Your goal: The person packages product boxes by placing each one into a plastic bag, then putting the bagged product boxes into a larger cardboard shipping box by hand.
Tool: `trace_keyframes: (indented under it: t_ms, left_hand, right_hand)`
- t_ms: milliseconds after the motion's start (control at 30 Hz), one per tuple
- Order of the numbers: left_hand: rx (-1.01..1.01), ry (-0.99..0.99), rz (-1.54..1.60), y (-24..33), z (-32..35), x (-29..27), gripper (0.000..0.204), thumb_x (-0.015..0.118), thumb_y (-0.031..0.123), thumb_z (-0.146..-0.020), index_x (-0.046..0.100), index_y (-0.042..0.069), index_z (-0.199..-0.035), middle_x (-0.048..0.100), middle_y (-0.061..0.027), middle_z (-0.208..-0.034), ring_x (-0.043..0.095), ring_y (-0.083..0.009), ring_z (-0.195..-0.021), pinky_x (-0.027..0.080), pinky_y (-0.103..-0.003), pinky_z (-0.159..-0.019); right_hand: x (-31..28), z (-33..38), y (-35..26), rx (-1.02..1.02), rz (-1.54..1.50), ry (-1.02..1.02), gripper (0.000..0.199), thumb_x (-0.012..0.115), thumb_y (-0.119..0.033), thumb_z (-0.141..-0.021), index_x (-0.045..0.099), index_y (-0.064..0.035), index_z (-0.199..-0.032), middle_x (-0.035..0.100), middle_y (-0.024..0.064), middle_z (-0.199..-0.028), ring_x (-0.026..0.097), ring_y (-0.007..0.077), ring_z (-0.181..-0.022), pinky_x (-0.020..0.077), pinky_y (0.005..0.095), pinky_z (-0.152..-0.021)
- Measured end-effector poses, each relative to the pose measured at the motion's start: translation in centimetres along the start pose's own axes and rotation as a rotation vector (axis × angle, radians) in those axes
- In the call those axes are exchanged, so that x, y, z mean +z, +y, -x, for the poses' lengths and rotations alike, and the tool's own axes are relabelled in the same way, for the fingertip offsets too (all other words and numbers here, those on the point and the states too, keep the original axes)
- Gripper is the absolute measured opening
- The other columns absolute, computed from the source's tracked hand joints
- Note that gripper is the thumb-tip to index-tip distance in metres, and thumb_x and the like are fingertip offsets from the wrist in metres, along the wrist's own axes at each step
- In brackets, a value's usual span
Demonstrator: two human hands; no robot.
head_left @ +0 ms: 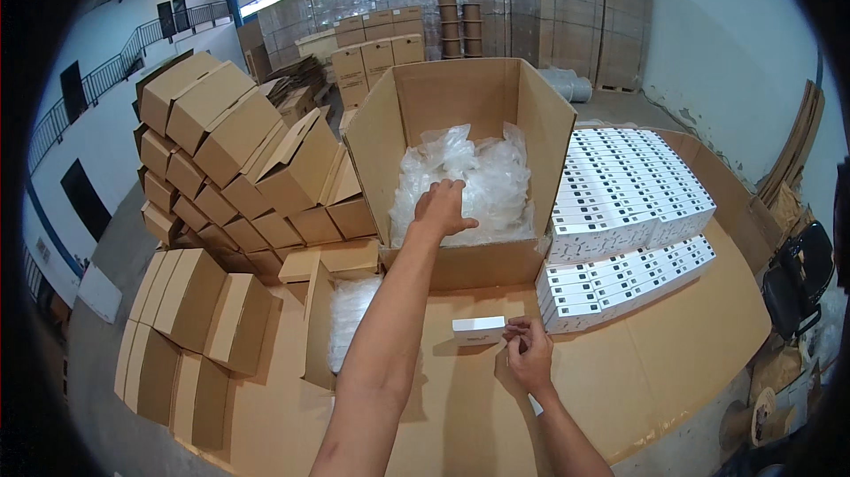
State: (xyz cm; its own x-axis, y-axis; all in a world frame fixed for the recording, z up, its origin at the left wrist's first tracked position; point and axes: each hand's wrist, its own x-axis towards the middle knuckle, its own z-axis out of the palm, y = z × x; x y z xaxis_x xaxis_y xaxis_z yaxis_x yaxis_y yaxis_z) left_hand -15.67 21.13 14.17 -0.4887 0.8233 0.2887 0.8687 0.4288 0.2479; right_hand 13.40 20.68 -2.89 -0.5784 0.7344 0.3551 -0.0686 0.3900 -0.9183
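My left hand (443, 209) reaches over the front wall of a large open carton (465, 266), fingers apart above a heap of clear plastic bags (474, 167). Nothing shows in its grasp. Lower and to the right, my right hand (531, 355) has its fingers closed at the right end of a small white box (479, 331) in front of the carton. The exact grip is partly hidden by the fingers. Beneath the right wrist, a bit of something white (536, 404) peeks out. Beside my left forearm stands an open brown box (319, 335) with clear plastic packs (352, 318) inside.
Rows of white boxes (624, 202) are stacked in tiers on the right of the cardboard-covered table (655, 380). Brown cartons (230, 149) pile high at the left, with more boxes (190, 309) nearer. A black chair (797, 278) stands past the table's right edge.
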Motion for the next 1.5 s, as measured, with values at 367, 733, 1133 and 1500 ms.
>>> trace_keyframes:
  t_ms: [367, 733, 1133, 1500]
  left_hand:
    - [0.08, 0.191, 0.198, -3.2, -1.9, 0.3, 0.024, 0.062, 0.018, -0.096, 0.072, -0.004, -0.097, 0.068, -0.0266, -0.106, 0.064, -0.0456, -0.106, 0.051, -0.051, -0.094]
    - [-0.099, 0.549, 0.601, 2.5, 3.2, -7.9, 0.026, 0.061, 0.022, -0.101, 0.075, 0.001, -0.108, 0.068, -0.0191, -0.093, 0.066, -0.0301, -0.089, 0.051, -0.04, -0.085]
    - [-0.257, 0.641, 1.252, 7.3, 20.1, -2.0, 0.025, 0.062, 0.02, -0.104, 0.067, -0.001, -0.117, 0.069, -0.003, -0.102, 0.062, -0.0101, -0.093, 0.051, -0.027, -0.084]
    - [-0.432, 0.532, 1.391, 9.2, 29.6, 9.8, 0.017, 0.064, 0.011, -0.102, 0.06, 0.001, -0.115, 0.068, -0.0052, -0.105, 0.065, -0.0106, -0.096, 0.053, -0.026, -0.085]
  right_hand:
    - [0.3, 0.1, -0.4, -0.013, 0.023, 0.004, 0.02, 0.052, 0.008, -0.093, 0.057, 0.0042, -0.112, 0.07, 0.0124, -0.097, 0.072, 0.016, -0.089, 0.0587, 0.0275, -0.079]
    - [0.2, 0.3, -0.1, 0.017, -0.069, 0.025, 0.019, 0.053, 0.007, -0.091, 0.06, 0.0049, -0.108, 0.072, 0.0169, -0.098, 0.075, 0.0232, -0.091, 0.0612, 0.0328, -0.081]
    - [0.0, 0.9, -0.2, 0.094, -0.106, 0.016, 0.019, 0.052, 0.008, -0.094, 0.057, 0.0031, -0.112, 0.069, 0.0101, -0.096, 0.071, 0.0159, -0.087, 0.0586, 0.0293, -0.08]
    - [-2.9, 1.6, -5.3, 0.266, -0.436, -0.347, 0.023, 0.056, -0.024, -0.106, 0.062, -0.0021, -0.11, 0.064, -0.0006, -0.088, 0.056, 0.007, -0.071, 0.0467, 0.0232, -0.064]
